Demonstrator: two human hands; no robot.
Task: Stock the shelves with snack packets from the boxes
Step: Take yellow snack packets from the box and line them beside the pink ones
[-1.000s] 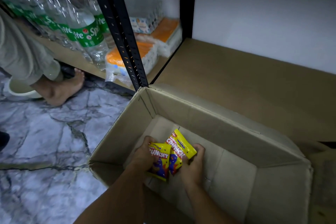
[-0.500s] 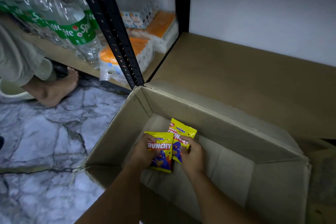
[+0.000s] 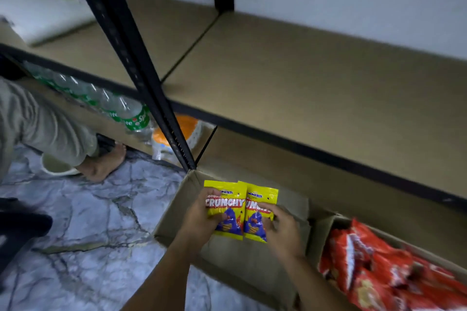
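I hold two yellow snack packets (image 3: 240, 209) upright above the open cardboard box (image 3: 177, 199), my left hand (image 3: 199, 219) pinching one, my right hand (image 3: 283, 230) the other. I should keep them squared, faces forward, and carry them to the bare brown shelf (image 3: 316, 98) above, setting them side by side.

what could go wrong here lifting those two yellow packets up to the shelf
1. The left hand and right hand each pinch one yellow packet only by a side edge; either could slip back into the open box.
2. The black upright post stands between the hands and the shelf; a packet may clip it.
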